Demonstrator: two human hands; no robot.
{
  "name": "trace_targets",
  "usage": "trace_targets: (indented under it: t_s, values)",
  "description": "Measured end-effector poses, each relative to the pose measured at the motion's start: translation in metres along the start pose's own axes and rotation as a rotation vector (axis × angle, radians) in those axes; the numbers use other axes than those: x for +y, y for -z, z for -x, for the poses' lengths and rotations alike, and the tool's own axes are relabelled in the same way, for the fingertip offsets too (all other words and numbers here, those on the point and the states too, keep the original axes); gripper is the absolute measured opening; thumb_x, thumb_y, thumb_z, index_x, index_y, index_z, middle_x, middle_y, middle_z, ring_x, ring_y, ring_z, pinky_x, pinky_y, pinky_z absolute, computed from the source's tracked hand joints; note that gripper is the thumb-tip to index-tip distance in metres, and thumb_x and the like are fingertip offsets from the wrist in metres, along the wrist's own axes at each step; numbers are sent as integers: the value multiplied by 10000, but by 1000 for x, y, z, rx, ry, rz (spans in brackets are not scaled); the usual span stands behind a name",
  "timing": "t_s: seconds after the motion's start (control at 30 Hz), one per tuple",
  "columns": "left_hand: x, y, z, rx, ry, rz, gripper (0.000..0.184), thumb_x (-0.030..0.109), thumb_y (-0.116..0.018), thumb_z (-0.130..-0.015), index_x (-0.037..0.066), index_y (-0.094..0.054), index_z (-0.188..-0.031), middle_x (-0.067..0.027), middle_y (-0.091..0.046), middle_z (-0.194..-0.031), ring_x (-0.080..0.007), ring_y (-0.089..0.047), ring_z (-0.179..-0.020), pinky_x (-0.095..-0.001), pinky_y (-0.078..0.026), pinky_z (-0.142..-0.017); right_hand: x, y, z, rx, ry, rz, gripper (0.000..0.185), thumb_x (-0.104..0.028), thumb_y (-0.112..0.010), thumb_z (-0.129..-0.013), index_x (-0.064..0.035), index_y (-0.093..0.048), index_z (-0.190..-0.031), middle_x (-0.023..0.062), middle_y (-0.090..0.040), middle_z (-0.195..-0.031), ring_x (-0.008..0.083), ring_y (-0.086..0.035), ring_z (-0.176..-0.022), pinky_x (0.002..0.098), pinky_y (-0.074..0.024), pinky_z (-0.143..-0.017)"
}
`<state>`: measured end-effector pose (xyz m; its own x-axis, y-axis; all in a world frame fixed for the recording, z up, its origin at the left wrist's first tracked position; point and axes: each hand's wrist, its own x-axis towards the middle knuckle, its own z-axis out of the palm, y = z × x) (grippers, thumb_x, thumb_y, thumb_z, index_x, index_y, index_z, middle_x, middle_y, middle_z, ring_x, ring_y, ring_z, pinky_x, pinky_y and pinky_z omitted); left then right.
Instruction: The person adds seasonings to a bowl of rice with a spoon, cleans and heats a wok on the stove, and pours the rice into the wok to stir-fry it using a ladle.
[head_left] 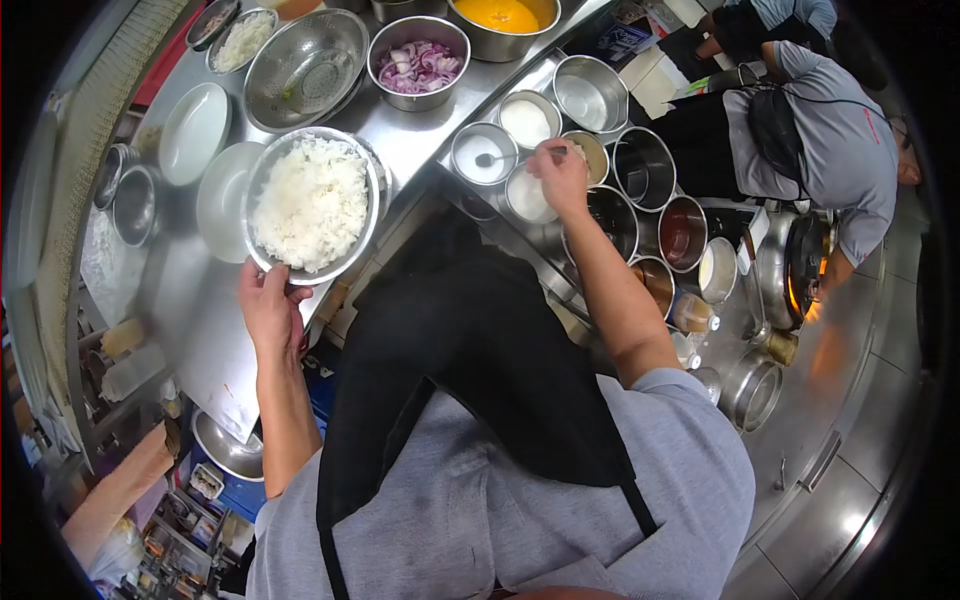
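**Spoon at a canister, rice bowl in hand**

Your right hand appears to pinch the handle of a spoon, its head over the canister of white contents. Spooning seems in hand; lifting calls for a level head. Its long axis lies crosswise, head leftward. Your left hand grips the rice bowl by its rim.

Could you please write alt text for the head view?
A person's left hand holds a metal bowl of white rice; the right hand holds a spoon over a container of something white. Sliced onions sit beyond, and a co-worker is at right, near flames.
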<state>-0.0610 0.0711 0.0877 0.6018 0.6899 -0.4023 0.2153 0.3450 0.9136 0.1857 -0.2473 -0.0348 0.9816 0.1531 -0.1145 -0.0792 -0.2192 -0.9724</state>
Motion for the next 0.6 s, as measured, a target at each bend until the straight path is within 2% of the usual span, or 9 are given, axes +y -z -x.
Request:
trace_targets:
  t_s: [0.2, 0.37, 0.6]
  values:
    - [2, -4, 2, -16, 6, 13, 286, -20, -478, -853, -35, -510, -1137, -124, -631, -914, -151, -617, -609, -232, -514, -462, 17, -6, -2, 9, -61, -72, 118, -92, -550, -898, 24, -570, -913, 122, -665, -749, 142, -640, -627, 255, -517, -563]
    - [8, -9, 4, -4, 10, -44, 287, -13, -489, -850, -32, -511, -1135, -121, -627, -921, -143, -613, -612, -229, -514, -464, 32, -4, -3, 84, -123, -251, 120, -92, -554, -893, 26, -560, -918, 145, -659, -751, 166, -632, -601, 254, -508, -542]
    - [4, -5, 1, -18, -1, -65, 285, -4, -495, -850, -26, -517, -1134, -113, -621, -918, -133, -598, -615, -224, -508, -469, 23, 21, 9, 144, -130, -373, 138, -114, -567, -910, 23, -561, -929, 157, -655, -759, 170, -630, -600, 248, -502, -531]
